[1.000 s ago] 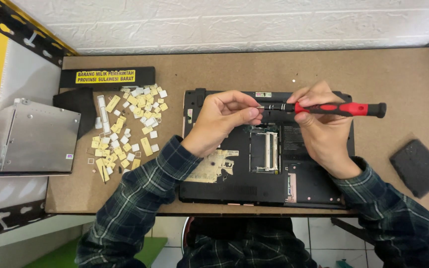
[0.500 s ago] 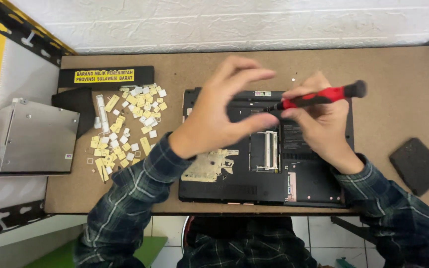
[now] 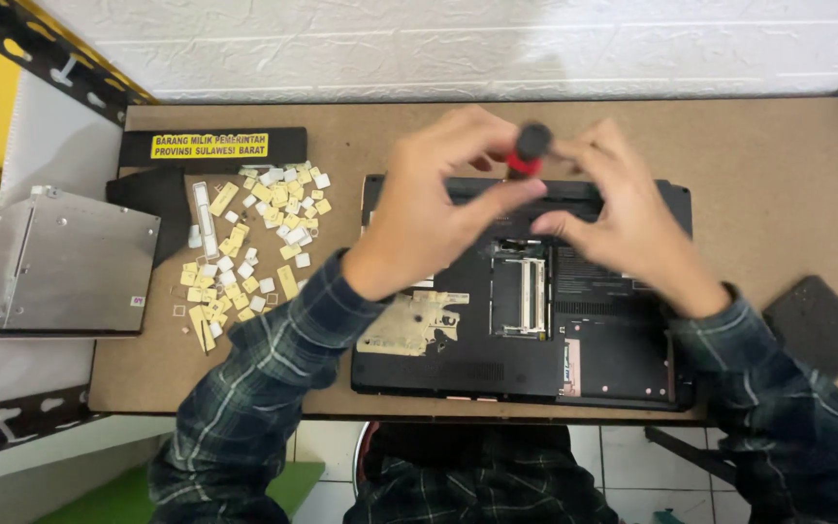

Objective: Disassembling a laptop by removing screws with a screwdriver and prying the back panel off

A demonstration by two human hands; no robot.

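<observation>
A black laptop (image 3: 613, 340) lies bottom-up on the brown table (image 3: 778, 175), with an open slot bay (image 3: 521, 291) in its middle. A red-and-black screwdriver (image 3: 532, 147) stands upright over the laptop's far edge, its black cap towards me. My left hand (image 3: 429, 218) and my right hand (image 3: 632, 228) both close their fingertips around its handle from either side. The tip is hidden under my hands.
A heap of loose pale keycaps (image 3: 244, 243) lies left of the laptop. A metal drive case (image 3: 55, 262) sits at the far left, overhanging the table's left edge. A black strip with a yellow label (image 3: 210, 147) lies at the back left, a black cover panel (image 3: 819, 325) at the right.
The screwdriver has swung from lying sideways to standing upright. My left hand opened, lifted and came back to grip the handle beside my right hand.
</observation>
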